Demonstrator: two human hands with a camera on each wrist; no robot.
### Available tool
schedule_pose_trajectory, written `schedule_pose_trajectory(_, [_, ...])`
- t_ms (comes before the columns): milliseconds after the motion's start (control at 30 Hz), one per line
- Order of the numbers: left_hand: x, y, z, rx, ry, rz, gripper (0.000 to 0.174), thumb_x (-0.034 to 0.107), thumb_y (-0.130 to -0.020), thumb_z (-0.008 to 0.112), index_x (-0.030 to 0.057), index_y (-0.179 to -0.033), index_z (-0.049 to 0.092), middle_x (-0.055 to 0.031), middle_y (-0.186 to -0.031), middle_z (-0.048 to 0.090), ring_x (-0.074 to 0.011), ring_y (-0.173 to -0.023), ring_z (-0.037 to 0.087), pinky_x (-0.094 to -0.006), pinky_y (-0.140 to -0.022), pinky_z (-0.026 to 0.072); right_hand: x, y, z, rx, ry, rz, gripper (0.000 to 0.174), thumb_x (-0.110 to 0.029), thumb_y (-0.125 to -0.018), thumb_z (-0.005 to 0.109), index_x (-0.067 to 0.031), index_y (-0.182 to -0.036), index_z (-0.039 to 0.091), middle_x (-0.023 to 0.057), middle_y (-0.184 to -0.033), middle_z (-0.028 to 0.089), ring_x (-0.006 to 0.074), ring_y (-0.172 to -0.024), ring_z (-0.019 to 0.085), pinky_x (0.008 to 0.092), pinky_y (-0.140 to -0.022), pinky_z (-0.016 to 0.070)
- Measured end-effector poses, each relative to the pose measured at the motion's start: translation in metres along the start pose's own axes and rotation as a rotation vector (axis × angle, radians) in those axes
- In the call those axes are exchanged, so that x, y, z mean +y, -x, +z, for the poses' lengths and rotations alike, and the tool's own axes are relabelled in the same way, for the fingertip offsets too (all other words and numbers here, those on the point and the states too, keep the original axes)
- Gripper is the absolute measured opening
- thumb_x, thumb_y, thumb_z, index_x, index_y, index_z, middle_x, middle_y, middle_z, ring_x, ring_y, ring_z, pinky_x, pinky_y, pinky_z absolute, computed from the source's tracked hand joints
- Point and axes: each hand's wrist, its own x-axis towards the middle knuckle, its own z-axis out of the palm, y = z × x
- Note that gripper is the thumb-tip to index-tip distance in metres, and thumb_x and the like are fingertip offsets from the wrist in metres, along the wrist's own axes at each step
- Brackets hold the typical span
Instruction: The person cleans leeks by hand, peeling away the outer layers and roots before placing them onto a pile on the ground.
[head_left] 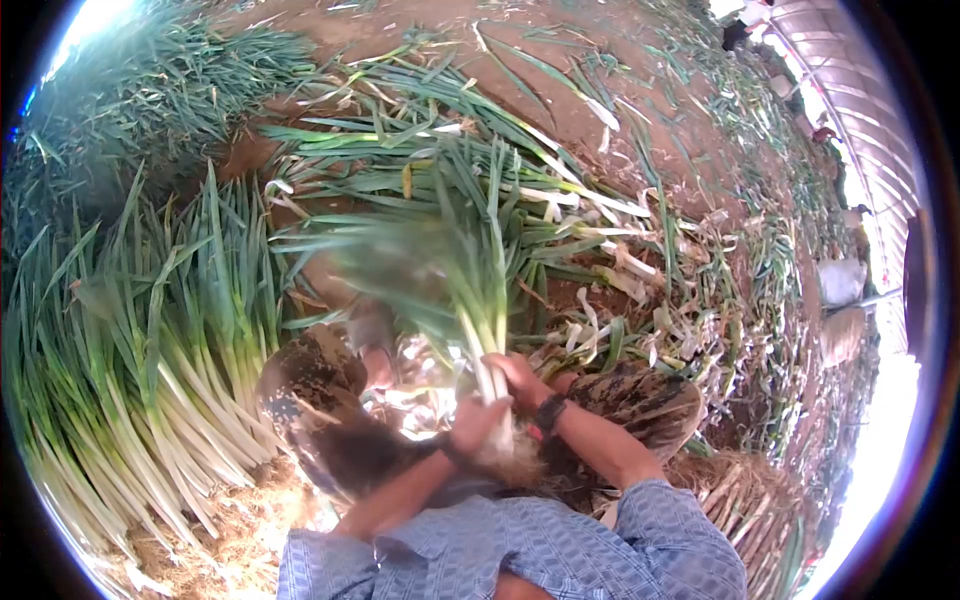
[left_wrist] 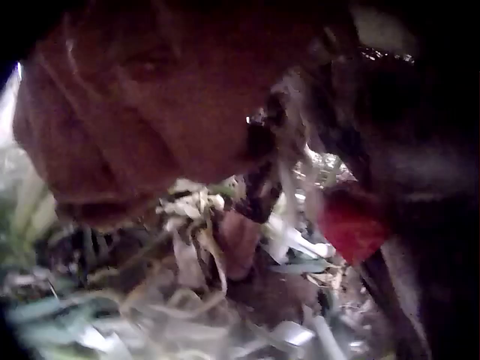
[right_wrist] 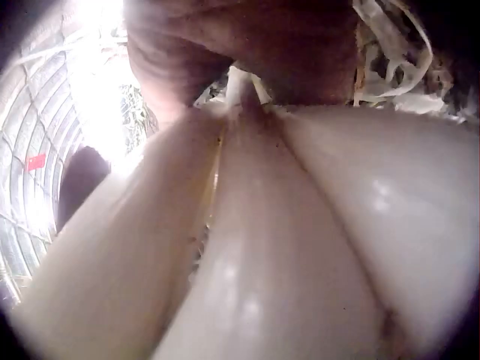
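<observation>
A bunch of green onions (head_left: 490, 385) stands between the person's knees, leafy tops pointing away and roots toward the body. The right hand (head_left: 515, 375) grips the white stalks from the right side. Lower down, the left hand (head_left: 478, 423) holds the same bunch near its root end. Up close in the right wrist view, thick white stalks (right_wrist: 277, 247) fill the foreground below the right hand's fingers (right_wrist: 277, 45). The left wrist view is dim and blurred, with the left hand (left_wrist: 142, 112) large at the top and the stalks out of sight.
Many green onions (head_left: 170, 350) stand in a dense row at the left. Loose onions (head_left: 400, 150) lie in a pile ahead on the brown soil (head_left: 440, 35). Peeled scraps (head_left: 700, 310) litter the ground at the right. Rooted stalks (head_left: 750, 500) lie by the right hip.
</observation>
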Motion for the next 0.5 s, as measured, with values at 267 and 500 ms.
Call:
schedule_pose_trajectory(267, [-0.032,-0.018,-0.012,-0.242,0.630,-0.047,0.039,0.021,-0.090,0.067,-0.0006,-0.120,0.055,-0.0132,-0.099,0.066,-0.0200,-0.084,0.068,-0.0288,-0.067,0.0582,-0.057,0.034,0.040,-0.034,0.307,-0.134,0.055,-0.045,-0.097,0.055,0.0030,-0.124,0.055,0.0102,-0.090,0.067,0.0171,-0.081,0.064,0.0313,-0.076,0.0541])
schedule_pose_trajectory(500, [-0.060,-0.037,-0.001,0.005,0.241,0.058,0.029,0.010,-0.085,0.068,-0.0030,-0.109,0.060,-0.0144,-0.091,0.067,-0.0223,-0.076,0.067,-0.0342,-0.066,0.0577,-0.105,-0.029,-0.001,0.291,1.037,-0.047,0.052,-0.048,-0.090,0.064,-0.0014,-0.114,0.061,0.0064,-0.080,0.066,0.0204,-0.071,0.064,0.0364,-0.068,0.0541])
